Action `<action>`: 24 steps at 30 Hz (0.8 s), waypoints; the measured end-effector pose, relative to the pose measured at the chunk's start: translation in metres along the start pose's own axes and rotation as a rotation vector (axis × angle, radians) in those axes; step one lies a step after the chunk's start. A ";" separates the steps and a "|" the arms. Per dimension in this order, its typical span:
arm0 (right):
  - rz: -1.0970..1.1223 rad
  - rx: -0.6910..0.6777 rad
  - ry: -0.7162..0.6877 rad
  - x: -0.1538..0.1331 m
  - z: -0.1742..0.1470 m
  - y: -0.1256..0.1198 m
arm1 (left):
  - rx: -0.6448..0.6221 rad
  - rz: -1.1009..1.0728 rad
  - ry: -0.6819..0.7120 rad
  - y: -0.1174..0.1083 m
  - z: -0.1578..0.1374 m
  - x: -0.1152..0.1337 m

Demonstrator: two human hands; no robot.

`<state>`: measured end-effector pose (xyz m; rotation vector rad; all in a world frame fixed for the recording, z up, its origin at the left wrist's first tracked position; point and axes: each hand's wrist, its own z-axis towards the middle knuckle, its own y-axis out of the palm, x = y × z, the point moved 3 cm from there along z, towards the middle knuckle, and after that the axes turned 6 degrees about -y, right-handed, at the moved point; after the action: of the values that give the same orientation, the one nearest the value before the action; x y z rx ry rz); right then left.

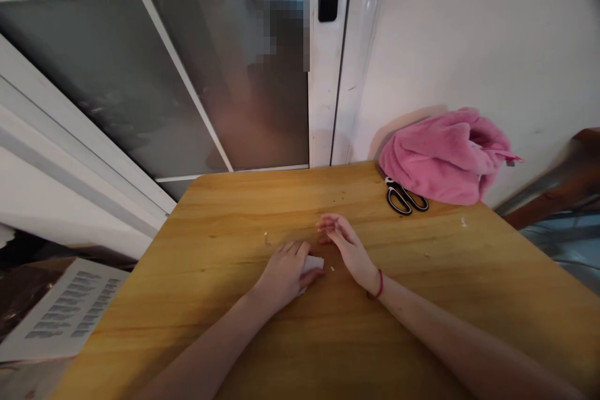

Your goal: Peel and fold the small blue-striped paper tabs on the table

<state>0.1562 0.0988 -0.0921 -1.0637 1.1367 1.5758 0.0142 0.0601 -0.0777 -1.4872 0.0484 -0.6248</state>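
Observation:
My left hand (285,274) rests on the wooden table with its fingers and thumb closed around a small white piece (314,263). Only one flat end of the piece sticks out between thumb and fingers, so its kind cannot be made out. Just to the right, my right hand (347,251) is held with loosely curved fingers apart from the thumb, and nothing shows in it. A dark pink band circles the right wrist. Between the two hands lies a tiny white scrap (332,269).
A pink plush cloth (445,156) is heaped at the table's back right corner, with black-handled scissors (405,197) partly under it. More white scraps (464,222) dot the wooden table (225,200). Behind stands a glazed door (187,75); at lower left sits a box with a printed sheet (70,306).

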 end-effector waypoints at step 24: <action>0.002 -0.002 0.005 -0.001 0.001 0.000 | -0.009 0.183 0.255 0.004 -0.002 0.005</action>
<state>0.1565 0.0994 -0.0913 -1.0683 1.1396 1.5768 0.0190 0.0559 -0.0803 -1.3862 0.3809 -0.6613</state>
